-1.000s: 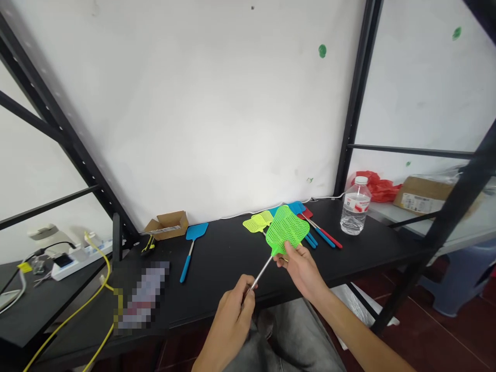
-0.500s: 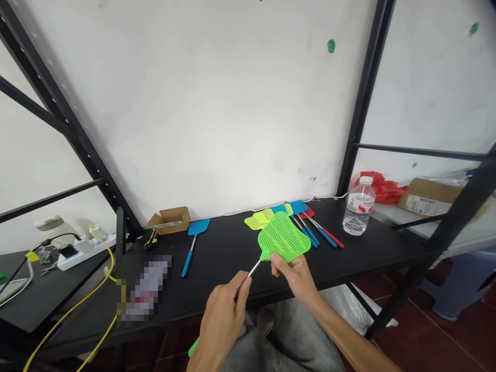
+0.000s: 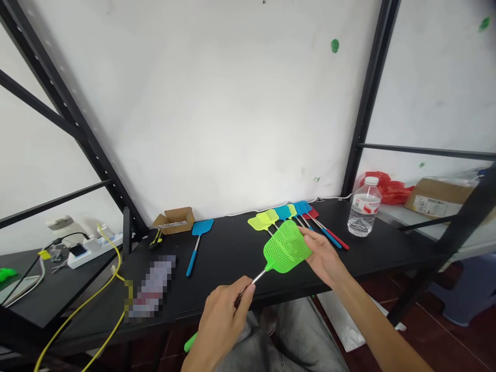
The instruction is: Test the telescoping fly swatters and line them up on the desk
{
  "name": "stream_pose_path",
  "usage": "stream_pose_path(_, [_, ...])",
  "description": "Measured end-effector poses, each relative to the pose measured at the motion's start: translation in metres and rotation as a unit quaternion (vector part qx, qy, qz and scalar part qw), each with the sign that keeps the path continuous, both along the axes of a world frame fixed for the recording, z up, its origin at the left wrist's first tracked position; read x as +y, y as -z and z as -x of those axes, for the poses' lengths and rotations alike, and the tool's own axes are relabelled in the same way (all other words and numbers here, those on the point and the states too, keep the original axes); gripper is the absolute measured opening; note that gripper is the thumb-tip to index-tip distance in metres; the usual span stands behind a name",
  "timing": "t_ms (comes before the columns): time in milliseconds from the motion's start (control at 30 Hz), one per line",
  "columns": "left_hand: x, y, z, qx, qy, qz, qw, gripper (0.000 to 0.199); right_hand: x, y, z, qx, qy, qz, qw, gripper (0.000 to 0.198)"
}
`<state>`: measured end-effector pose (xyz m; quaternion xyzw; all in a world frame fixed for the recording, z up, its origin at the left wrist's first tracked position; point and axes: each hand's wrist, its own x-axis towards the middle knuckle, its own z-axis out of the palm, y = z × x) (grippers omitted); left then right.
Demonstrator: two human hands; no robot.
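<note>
A green fly swatter (image 3: 287,248) with a perforated head is held tilted above the front of the table. My left hand (image 3: 225,315) is closed around its metal shaft, and the green handle end (image 3: 189,342) shows below my wrist. At the head's right edge, my right hand (image 3: 323,254) has its fingers on the rim; some fingertips are hidden behind the head. Beyond it lie several other fly swatters: yellow ones (image 3: 263,220), blue ones (image 3: 302,207) and a red-handled one (image 3: 339,240). A separate blue swatter (image 3: 202,227) lies to the left.
On the black table (image 3: 232,248) stand a water bottle (image 3: 364,207) at right and an open cardboard box (image 3: 176,220) at back left. A blurred-out item (image 3: 154,287) lies at front left. Yellow cable (image 3: 83,305) runs by a power strip (image 3: 95,252). Black posts flank the table.
My right hand has moved from the swatter's neck to the right edge of its head. The head has shifted slightly right and down in view. My left hand keeps its hold.
</note>
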<state>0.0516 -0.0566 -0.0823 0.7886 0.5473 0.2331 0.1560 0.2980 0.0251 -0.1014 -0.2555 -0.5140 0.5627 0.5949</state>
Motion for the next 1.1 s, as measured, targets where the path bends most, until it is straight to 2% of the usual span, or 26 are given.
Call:
stream_pose_path(100, [-0.002, -0.003, -0.002, 0.033, 0.007, -0.029, 0.999, 0.031, -0.005, -0.005, -0.005, -0.122, 0.019, -0.014, 0.992, 0.036])
stream_pose_path(167, [-0.003, -0.004, -0.003, 0.052, 0.002, -0.044, 0.998, 0.031, -0.010, -0.008, -0.004, -0.169, 0.025, -0.023, 0.985, 0.035])
stream_pose_path(400, [-0.001, -0.002, 0.002, 0.120, -0.012, -0.079, 0.990, 0.029, -0.019, -0.016, 0.013, -0.204, 0.010, -0.031, 0.978, 0.032])
stream_pose_path(567, [-0.002, 0.000, 0.004, 0.129, -0.017, -0.082, 0.988, 0.030, -0.026, -0.014, 0.025, -0.176, -0.005, -0.009, 0.984, 0.034])
stream_pose_path(667, [-0.002, 0.001, 0.003, 0.094, -0.013, -0.059, 0.994, 0.031, -0.025, -0.011, 0.026, -0.151, -0.035, 0.010, 0.988, 0.032])
stream_pose_path(733, [-0.001, 0.002, 0.001, 0.050, -0.010, -0.038, 0.998, 0.032, -0.020, -0.006, 0.022, -0.096, -0.080, 0.042, 0.991, 0.034])
stream_pose_path(833, [0.001, 0.007, -0.003, -0.044, -0.012, -0.007, 0.999, 0.034, -0.010, 0.003, 0.018, 0.025, -0.156, 0.077, 0.985, 0.048])
stream_pose_path(900, [0.003, 0.011, -0.006, -0.110, -0.019, 0.012, 0.994, 0.035, -0.008, 0.011, 0.022, 0.068, -0.204, 0.069, 0.974, 0.060])
stream_pose_path(1000, [0.004, 0.017, -0.013, -0.167, -0.023, 0.020, 0.986, 0.034, -0.013, 0.021, 0.041, 0.006, -0.243, 0.035, 0.969, 0.060])
stream_pose_path(1100, [0.003, 0.023, -0.021, -0.211, -0.010, 0.022, 0.977, 0.031, -0.020, 0.030, 0.062, -0.076, -0.176, 0.015, 0.981, 0.037])
